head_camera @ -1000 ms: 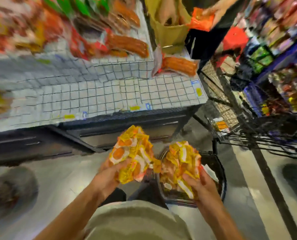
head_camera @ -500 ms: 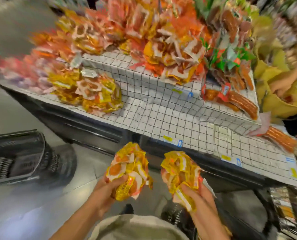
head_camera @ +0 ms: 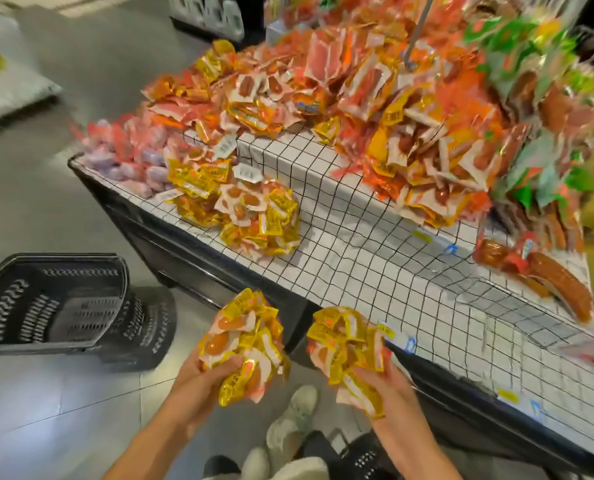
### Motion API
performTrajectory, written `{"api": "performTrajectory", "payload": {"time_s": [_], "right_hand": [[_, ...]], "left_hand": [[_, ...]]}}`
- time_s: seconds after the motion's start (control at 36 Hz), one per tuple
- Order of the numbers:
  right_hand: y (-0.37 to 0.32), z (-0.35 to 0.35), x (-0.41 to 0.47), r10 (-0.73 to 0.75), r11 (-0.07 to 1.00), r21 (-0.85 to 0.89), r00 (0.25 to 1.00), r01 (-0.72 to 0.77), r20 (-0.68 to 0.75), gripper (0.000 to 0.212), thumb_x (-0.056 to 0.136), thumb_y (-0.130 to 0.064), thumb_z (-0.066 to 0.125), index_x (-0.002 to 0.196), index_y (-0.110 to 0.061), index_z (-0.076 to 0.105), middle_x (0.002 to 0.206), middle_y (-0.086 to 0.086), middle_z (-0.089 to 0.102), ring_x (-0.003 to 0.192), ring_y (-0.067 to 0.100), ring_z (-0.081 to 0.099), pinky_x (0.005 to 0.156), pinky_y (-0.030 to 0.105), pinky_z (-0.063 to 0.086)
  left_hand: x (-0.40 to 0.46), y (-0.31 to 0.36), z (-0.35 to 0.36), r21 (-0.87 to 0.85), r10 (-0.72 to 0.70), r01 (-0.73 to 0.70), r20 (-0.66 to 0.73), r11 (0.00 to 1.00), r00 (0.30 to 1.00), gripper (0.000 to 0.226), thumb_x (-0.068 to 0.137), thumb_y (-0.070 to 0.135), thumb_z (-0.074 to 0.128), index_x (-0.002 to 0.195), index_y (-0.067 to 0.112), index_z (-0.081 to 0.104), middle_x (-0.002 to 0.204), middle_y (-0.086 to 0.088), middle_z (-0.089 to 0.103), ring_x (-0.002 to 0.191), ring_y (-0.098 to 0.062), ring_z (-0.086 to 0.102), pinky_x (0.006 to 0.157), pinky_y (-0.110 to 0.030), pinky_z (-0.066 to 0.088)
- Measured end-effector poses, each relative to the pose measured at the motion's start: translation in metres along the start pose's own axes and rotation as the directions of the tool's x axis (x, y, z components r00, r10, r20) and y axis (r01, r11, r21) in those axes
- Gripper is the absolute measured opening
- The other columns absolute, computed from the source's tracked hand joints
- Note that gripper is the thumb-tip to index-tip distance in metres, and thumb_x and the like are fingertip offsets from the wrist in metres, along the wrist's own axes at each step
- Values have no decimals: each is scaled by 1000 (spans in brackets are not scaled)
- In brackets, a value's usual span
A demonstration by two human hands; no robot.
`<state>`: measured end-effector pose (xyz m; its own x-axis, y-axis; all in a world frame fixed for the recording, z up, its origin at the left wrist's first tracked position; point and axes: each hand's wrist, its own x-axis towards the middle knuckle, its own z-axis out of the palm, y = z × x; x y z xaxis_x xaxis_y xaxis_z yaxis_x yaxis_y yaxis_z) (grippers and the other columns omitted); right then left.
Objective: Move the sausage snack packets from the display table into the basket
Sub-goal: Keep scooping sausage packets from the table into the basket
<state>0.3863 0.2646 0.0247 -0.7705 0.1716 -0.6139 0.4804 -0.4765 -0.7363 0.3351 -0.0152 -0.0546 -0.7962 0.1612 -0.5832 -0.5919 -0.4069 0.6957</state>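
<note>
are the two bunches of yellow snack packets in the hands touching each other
Apart. The head view shows dark table front and floor between the left hand's bunch and the right hand's bunch.

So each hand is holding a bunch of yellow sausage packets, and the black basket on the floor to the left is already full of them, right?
Not quite. In the head view the black basket on the floor at left looks empty, with only its slotted walls showing. The rest holds: the left hand and right hand each grip a bunch of yellow packets.
</note>
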Motion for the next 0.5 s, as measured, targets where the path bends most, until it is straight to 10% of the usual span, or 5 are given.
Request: {"api": "performTrajectory", "payload": {"time_s": [0.19,0.5], "right_hand": [[-36,-11,44,2,1000,-10,1000,-2,-7,45,88,5,61,130,-11,62,119,22,72,114,42,66,104,59,48],[-86,-40,113,21,998,67,994,-14,-105,48,79,-2,70,126,-12,66,113,15,75,104,34,73,102,54,51]], "left_hand": [[44,24,41,77,13,-13,4,997,1000,69,63,12,90,126,16,64,123,-18,70,111,-40,69,93,-58,55],[135,58,126,280,14,-26,46,960,999,61,77,1,80,131,19,59,120,-11,73,109,-32,71,87,-46,59]]}}
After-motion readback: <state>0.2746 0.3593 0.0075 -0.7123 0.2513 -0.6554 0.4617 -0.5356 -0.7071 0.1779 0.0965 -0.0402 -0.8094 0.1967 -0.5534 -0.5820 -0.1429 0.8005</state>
